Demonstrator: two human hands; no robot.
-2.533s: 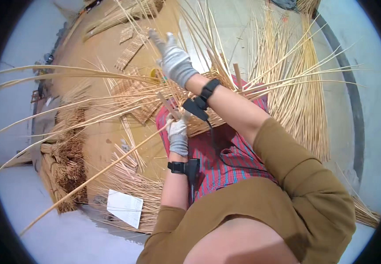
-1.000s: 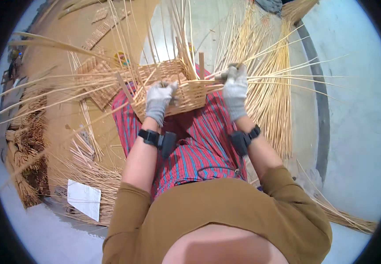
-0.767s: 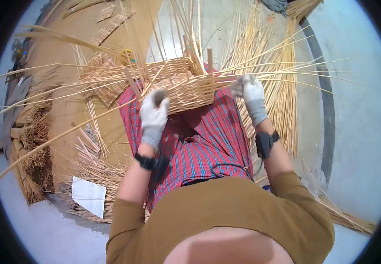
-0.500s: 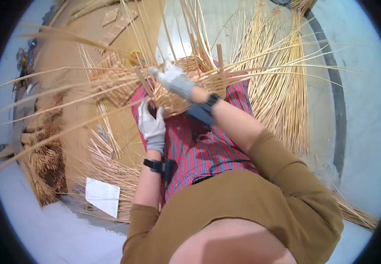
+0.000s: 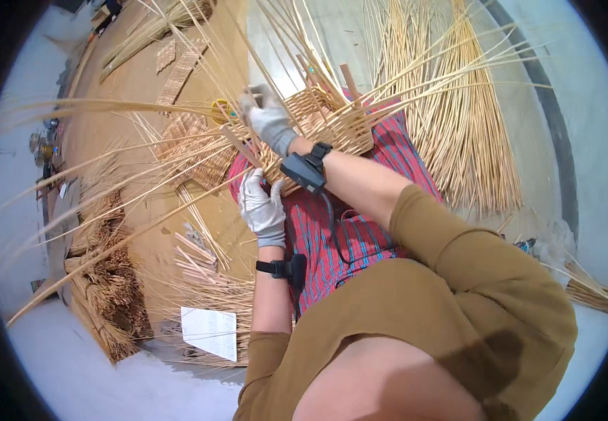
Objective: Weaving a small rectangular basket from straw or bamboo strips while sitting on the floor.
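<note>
Grip of the left hand (image 5: 262, 208) at the near left corner of the basket (image 5: 352, 135), gloved fingers and thumb apart in a U against the weave; impossible to tell a firm hold from mere touch. Right hand (image 5: 270, 122), gloved too, across the front of the body at the same left end, above the rim, blurred fingertips among the rods (image 5: 128, 107); closed or loose, impossible to tell. Right forearm slanted over the near wall, black strap units on both wrists.

Basket on the striped cloth (image 5: 318, 228) over the lap, long and shallow, walls woven only partway up. Flat wooden stakes (image 5: 349, 81) above the rim, one close to the left hand, another at the right end. Long rods fanned from the rim to the left, forward and right, the thickest slanting past the left fingertips toward the lower left.

Just beyond the left end, a yellow ring (image 5: 222, 109) and a woven panel (image 5: 192, 144) on the floor; farther forward, a narrow woven strip (image 5: 181, 76). To the right of the lap, a broad spread of loose straw-coloured rods. Well to the left, a darker bundle (image 5: 111, 281). Near the left elbow, a white sheet (image 5: 209, 333) on more rods.
</note>
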